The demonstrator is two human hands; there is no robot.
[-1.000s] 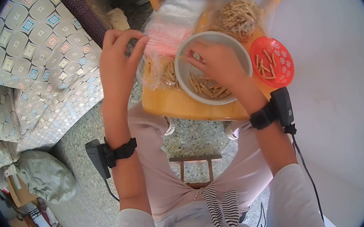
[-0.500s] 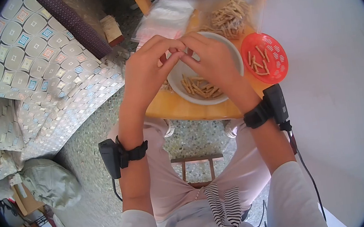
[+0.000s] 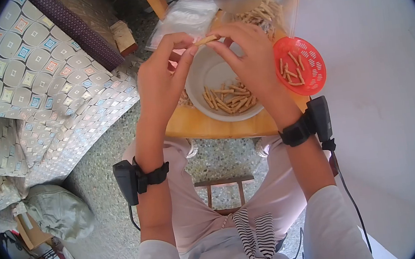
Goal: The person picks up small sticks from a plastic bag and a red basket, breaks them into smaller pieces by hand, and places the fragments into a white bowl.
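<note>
Two hands: the left hand (image 3: pixel 161 78) and the right hand (image 3: pixel 248 58) meet fingertip to fingertip, each pinching one end of a single stick (image 3: pixel 206 40) between thumb and forefinger.
Stick: roughly level, in the air over the far rim of the bowl (image 3: pixel 191 88), touching nothing but the fingers.
Bowl: white, on the wooden stool (image 3: pixel 207 127), with a loose heap of sticks (image 3: pixel 229 99) on its near side.
Grip: a light fingertip hold right above the bowl seems wise, so a slip would land inside.
Edges: the bowl's near rim lies close to the stool's near edge; the red basket (image 3: pixel 317 68) sits just beside the bowl at the right edge.
Room: a bag of sticks (image 3: pixel 261 13) and clear bags (image 3: pixel 184 17) crowd the far side. The bedspread (image 3: pixel 47 71) lies well apart on the left, and there is bare floor near.
</note>
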